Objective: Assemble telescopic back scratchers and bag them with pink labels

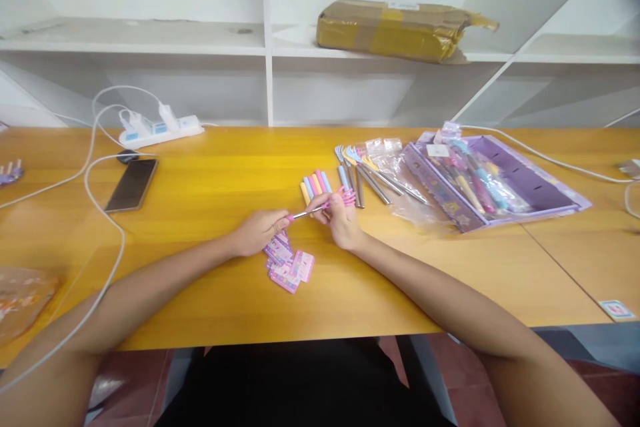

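A pink claw-headed back scratcher with a thin metal rod is held level between both hands. My left hand is closed round its pink handle end. Closed at the other end, my right hand grips it by the pink claw. Just beyond the hands lies a row of pastel handles in yellow, blue and pink. More back scratchers, with blue and yellow claws and metal rods, rest to the right. Printed purple cards are piled loosely in front of my left hand.
A purple display box with wrapped pieces stands at right, beside clear plastic bags. At left are a phone, a white power strip and loose cables. A taped carton sits on the shelf.
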Motion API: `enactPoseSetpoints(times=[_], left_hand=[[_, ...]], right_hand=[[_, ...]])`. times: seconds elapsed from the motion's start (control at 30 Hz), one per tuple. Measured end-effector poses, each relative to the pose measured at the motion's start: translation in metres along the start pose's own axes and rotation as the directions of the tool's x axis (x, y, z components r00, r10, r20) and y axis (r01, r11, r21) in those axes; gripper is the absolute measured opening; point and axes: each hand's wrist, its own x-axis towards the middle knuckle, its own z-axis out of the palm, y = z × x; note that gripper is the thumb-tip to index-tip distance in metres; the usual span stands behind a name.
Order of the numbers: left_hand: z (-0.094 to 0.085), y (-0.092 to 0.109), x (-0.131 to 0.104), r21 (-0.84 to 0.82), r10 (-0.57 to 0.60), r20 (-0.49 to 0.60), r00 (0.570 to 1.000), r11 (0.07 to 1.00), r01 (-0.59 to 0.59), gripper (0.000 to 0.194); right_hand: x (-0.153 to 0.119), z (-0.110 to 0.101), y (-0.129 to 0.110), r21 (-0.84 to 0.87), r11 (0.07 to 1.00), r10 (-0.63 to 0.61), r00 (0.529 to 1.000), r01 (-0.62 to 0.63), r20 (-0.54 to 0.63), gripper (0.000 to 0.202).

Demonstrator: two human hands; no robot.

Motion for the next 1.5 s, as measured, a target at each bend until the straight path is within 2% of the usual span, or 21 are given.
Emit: enactPoseSetpoints(times=[0.1,0.2,0.27,0.33,0.4,0.5,0.57,0.67,0.77,0.87,0.93,1.0,1.1,1.17,1.23,1.33,1.43,1.5], left_hand=[[0.0,0.0,0.001,-0.07,-0.005,0.003,1.0,0.998,0.005,0.045],[-0.001,0.0,0.0,-0.19,-0.009,-0.01,1.0,0.982,0.007,0.046],[-0.003,0.002,-0.002,-0.244,-0.027,-0.021,0.999,0.97,0.021,0.047],[-0.008,0.006,-0.006,-0.247,-0.054,-0.032,0.998,0.968,0.045,0.047],[-0.015,0.013,-0.011,-0.21,-0.065,-0.025,0.998,0.976,0.058,0.048],[-0.025,0.026,-0.016,-0.141,-0.061,0.022,0.998,0.988,0.063,0.048],[-0.029,0.035,-0.019,-0.06,-0.062,0.045,0.997,0.996,0.065,0.044],[-0.026,0.047,-0.021,0.218,-0.078,0.064,0.995,0.974,0.063,0.035],[-0.016,0.057,-0.025,0.503,-0.062,0.061,0.996,0.864,0.022,0.033],[-0.016,0.06,-0.036,0.647,-0.104,0.082,0.991,0.762,0.027,0.026],[-0.031,0.054,-0.052,0.709,-0.16,0.069,0.985,0.703,0.065,0.021],[-0.056,0.042,-0.074,0.747,-0.182,0.016,0.983,0.656,0.109,0.022],[-0.096,0.022,-0.11,0.783,-0.17,-0.059,0.984,0.604,0.151,0.023],[-0.11,0.014,-0.129,0.79,-0.145,-0.112,0.983,0.587,0.176,0.023],[-0.112,0.01,-0.14,0.797,-0.117,-0.144,0.983,0.574,0.185,0.022],[-0.102,0.011,-0.141,0.81,-0.069,-0.113,0.991,0.571,0.132,0.024],[-0.093,0.008,-0.134,0.818,-0.009,-0.095,0.995,0.569,0.083,0.031],[-0.092,0.001,-0.132,0.82,0.024,-0.097,0.995,0.569,0.066,0.036]], right_hand=[[0.005,-0.006,-0.004,-0.027,0.999,0.048,0.998,-0.047,0.037,0.067],[0.016,-0.019,-0.008,-0.043,0.995,0.1,0.988,-0.095,0.119,0.054],[0.024,-0.032,-0.013,-0.107,0.993,0.066,0.993,-0.055,0.102,0.048],[0.03,-0.046,-0.022,-0.299,0.951,-0.065,0.996,0.079,0.058,0.061],[0.032,-0.059,-0.038,-0.575,0.78,-0.221,0.968,0.249,0.119,0.057],[0.023,-0.072,-0.066,-0.774,0.479,-0.259,0.909,0.415,0.327,0.025],[0.012,-0.073,-0.082,-0.808,0.32,-0.242,0.867,0.494,0.435,0.024],[-0.005,-0.063,-0.092,-0.806,0.05,-0.231,0.792,0.59,0.565,0.028],[-0.018,-0.048,-0.091,-0.76,-0.067,-0.246,0.728,0.646,0.64,0.026],[-0.026,-0.053,-0.09,-0.737,-0.086,-0.279,0.694,0.67,0.664,0.026],[-0.033,-0.077,-0.093,-0.763,-0.066,-0.317,0.711,0.643,0.628,0.028],[-0.044,-0.12,-0.1,-0.816,-0.04,-0.354,0.756,0.576,0.551,0.032],[-0.07,-0.199,-0.111,-0.899,-0.092,-0.361,0.827,0.429,0.432,0.032],[-0.09,-0.245,-0.113,-0.942,-0.151,-0.381,0.861,0.301,0.336,0.032],[-0.107,-0.276,-0.109,-0.968,-0.173,-0.397,0.887,0.18,0.235,0.029],[-0.125,-0.295,-0.093,-0.993,-0.095,-0.331,0.938,0.073,0.1,0.025],[-0.136,-0.294,-0.076,-0.997,0.067,-0.212,0.975,-0.049,-0.062,0.023],[-0.14,-0.292,-0.07,-0.97,0.178,-0.103,0.977,-0.165,-0.185,0.026]])
